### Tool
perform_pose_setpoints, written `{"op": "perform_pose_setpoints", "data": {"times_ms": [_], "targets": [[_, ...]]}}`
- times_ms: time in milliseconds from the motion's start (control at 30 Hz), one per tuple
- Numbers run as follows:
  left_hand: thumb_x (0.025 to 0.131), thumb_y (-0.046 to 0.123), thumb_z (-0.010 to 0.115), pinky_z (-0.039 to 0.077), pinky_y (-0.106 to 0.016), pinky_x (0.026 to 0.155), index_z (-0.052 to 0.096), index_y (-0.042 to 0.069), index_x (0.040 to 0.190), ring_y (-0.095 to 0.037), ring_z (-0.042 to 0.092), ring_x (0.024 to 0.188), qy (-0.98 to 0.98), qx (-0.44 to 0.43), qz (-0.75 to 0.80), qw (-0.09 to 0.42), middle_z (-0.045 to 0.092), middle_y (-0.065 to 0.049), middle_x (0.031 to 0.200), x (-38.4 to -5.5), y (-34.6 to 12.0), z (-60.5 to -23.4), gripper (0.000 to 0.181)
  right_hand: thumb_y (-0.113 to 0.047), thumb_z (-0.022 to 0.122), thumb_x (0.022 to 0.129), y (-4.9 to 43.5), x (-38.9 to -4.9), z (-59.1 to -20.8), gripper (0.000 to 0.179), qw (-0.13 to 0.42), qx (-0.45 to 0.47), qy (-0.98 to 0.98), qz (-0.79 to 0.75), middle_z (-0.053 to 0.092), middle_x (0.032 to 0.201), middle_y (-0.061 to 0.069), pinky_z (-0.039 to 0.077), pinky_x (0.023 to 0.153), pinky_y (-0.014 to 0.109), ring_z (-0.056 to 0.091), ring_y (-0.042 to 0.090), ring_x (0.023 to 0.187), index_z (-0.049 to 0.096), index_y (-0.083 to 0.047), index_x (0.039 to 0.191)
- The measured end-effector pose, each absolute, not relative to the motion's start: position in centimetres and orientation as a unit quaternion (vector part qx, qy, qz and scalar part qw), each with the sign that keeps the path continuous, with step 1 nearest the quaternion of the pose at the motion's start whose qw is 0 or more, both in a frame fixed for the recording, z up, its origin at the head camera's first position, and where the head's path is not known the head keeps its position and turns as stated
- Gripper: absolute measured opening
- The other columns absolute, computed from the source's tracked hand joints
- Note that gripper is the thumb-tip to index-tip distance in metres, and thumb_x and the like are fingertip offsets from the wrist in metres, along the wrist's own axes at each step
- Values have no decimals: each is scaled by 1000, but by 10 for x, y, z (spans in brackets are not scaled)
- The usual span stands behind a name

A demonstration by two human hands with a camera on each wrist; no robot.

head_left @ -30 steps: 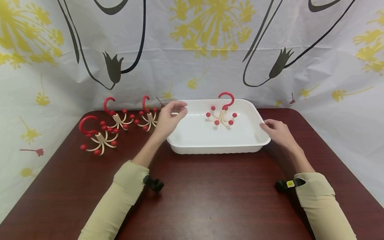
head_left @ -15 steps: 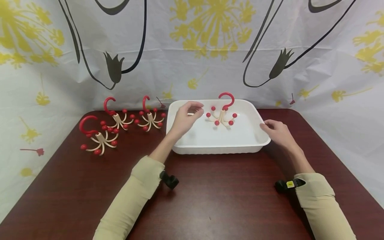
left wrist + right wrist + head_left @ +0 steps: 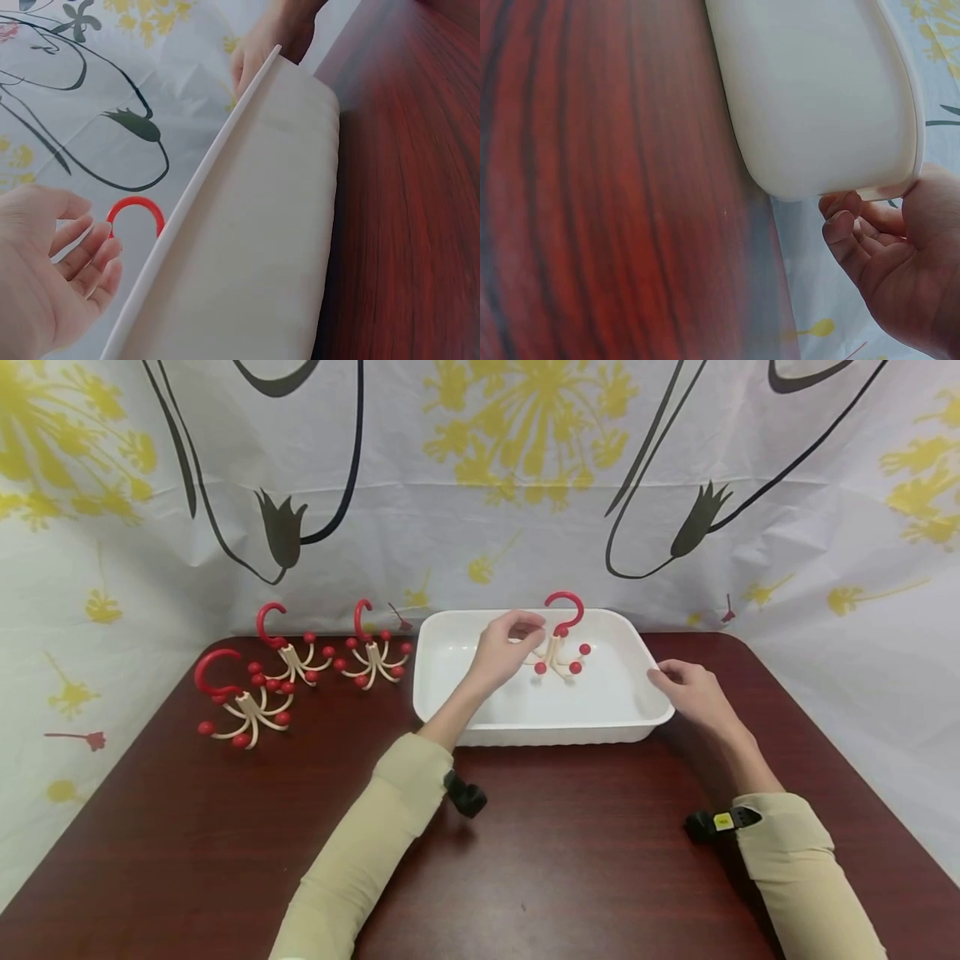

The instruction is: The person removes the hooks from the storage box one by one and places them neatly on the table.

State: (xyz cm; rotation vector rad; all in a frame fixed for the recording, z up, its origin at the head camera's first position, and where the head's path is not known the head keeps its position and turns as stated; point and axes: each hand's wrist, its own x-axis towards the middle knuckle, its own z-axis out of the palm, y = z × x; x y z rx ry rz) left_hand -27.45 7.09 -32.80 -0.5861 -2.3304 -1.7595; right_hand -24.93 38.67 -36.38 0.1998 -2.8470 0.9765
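A white plastic tray (image 3: pixel 540 735) stands on the table with a hanger (image 3: pixel 556 652) upright inside it. The hanger has a red hook and cream arms ending in red balls. Over the tray, just left of this hanger, is my left hand (image 3: pixel 501 653), its fingers loosely bent and holding nothing; it covers some of the hanger's left arms. In the left wrist view the hanger's red hook (image 3: pixel 135 200) shows right beside those fingertips. My right hand (image 3: pixel 907 270) holds the tray's right side, thumb at the rim and fingertips under it.
Three similar hangers stand to the left of the tray: a near one (image 3: pixel 249 708), one behind it (image 3: pixel 291 656) and one closer to the tray (image 3: pixel 373 653). A patterned curtain (image 3: pixel 480 510) hangs behind the dark red table (image 3: pixel 570 852).
My left hand has moved right, from the tray's left edge to beside the hanger inside. The right hand stays at the tray's right rim, and the tray has not moved.
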Motion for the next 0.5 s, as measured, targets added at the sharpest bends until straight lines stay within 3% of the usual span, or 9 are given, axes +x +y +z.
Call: {"op": "perform_pose_setpoints", "data": {"times_ms": [233, 500], "targets": [[98, 9, 64, 49, -21, 91, 68, 1, 123, -21, 61, 105, -795, -176, -577, 68, 69, -10, 113, -281, 93, -328, 26, -39, 51, 105, 387, -248, -364, 51, 61, 66, -944, 318, 68, 111, 24, 46, 75, 28, 62, 30, 93, 61, 6, 126], [98, 6, 63, 44, -29, 106, 62, -2, 132, -27, 57, 123, -799, -162, -576, 56, 64, -15, 131, -289, 106, -330, 35, -40, 51, 105, 386, -249, -364, 52, 62, 69, -943, 320, 68, 112, 24, 46, 78, 33, 61, 32, 94, 61, 5, 127]]}}
